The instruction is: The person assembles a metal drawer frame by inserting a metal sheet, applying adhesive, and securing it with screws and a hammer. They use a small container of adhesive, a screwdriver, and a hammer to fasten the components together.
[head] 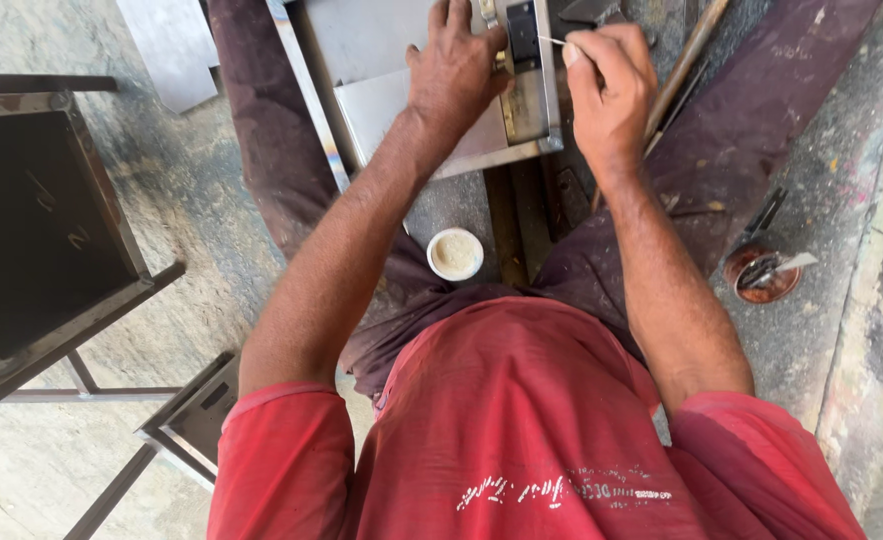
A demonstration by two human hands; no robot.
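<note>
L hand (458,68) flat, grip spread on steel box (431,95), R hand (609,85) grip pinching thin rod (551,41), white cup (455,254) nearby

The shirt (521,430) is red with white lettering, the trousers (271,130) dark maroon, the small cup (455,254) white holding beige paste, the metal box (411,100) silver-grey, the tin (758,274) rusty brown.

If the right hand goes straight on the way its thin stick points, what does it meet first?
The right hand pinches a thin stick that points left, toward the dark block on the metal frame. The stick would probably meet that block first, beside the left hand; depth is unclear.
</note>
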